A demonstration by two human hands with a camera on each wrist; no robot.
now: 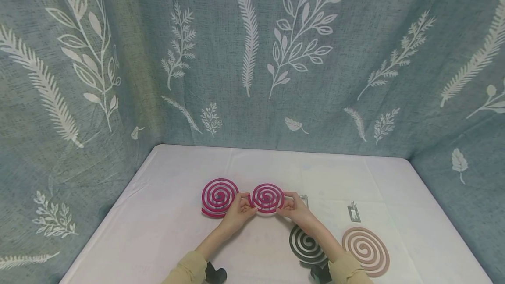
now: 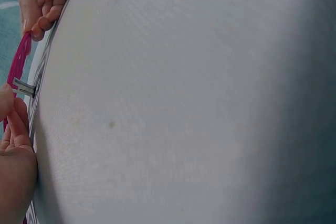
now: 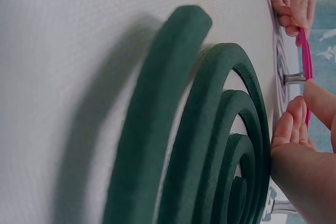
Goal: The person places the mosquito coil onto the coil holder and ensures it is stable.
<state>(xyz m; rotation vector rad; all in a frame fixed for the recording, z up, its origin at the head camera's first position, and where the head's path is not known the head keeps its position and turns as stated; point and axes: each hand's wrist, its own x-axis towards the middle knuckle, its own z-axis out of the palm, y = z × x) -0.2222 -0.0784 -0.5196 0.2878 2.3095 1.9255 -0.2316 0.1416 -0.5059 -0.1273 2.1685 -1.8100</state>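
Note:
Both hands hold a magenta mosquito coil by opposite edges, level above the white tabletop. My left hand pinches its left rim between thumb and fingers. On the other rim, the thumb and fingers of my right hand do the same. Under the coil a small metal stand shows at its middle in the wrist views. A second magenta coil lies just left of my left hand. Below my right forearm is a dark green coil, partly covered by the arm in the head view.
A tan coil lies right of the right forearm, with a metal stand behind it. Another metal stand is partly hidden by my right hand. Patterned blue-green curtains surround the white-covered table at back and sides.

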